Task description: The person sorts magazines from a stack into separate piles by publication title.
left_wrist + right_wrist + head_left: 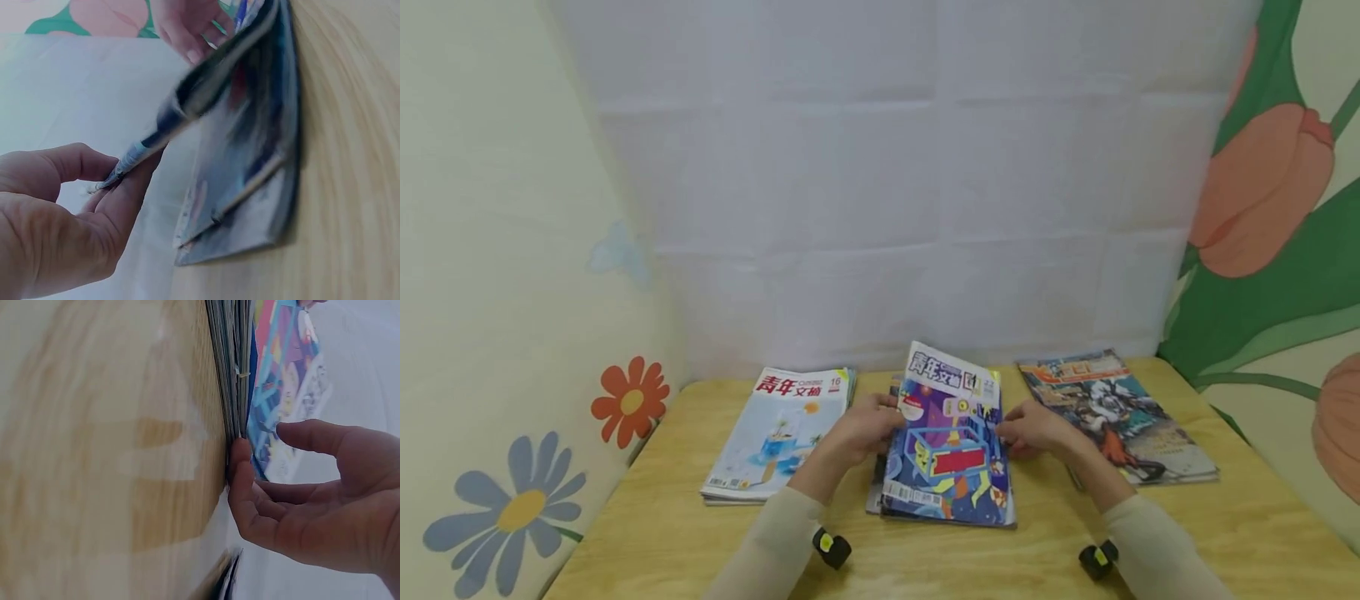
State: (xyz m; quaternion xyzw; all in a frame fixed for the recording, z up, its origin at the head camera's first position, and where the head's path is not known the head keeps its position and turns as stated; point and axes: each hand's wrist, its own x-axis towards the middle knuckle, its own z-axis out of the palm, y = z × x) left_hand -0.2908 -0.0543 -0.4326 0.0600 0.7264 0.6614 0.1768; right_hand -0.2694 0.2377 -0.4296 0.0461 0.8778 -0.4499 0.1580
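A yellow wood-grain desk (pixel 662 525) spans the lower frame, carrying paper magazines laid directly on it; no container holds them.

Centre frame, the magazine with a purple-and-blue illustrated cover (pixel 951 450) lies skewed over a greyish magazine (pixel 874 497), which peeks out at its left. The upper one bends in the left wrist view, so it should be light and floppy, easily creased; its cover looks glossy and probably slides readily. The long side edges seem the best hold, pinched on both sides with all the pages together, lest loose sheets fan out.

At right of frame rests a dark, orange-titled magazine with armoured figures (pixel 1120 421); at left, a pale stack topped by a white magazine with a red title (pixel 782 437).

The left hand (pixel 868 425) pinches the central magazine's left edge between thumb and fingers. The right hand (pixel 1037 429) has thumb and fingers apart, fingertips touching the right-hand page edges.
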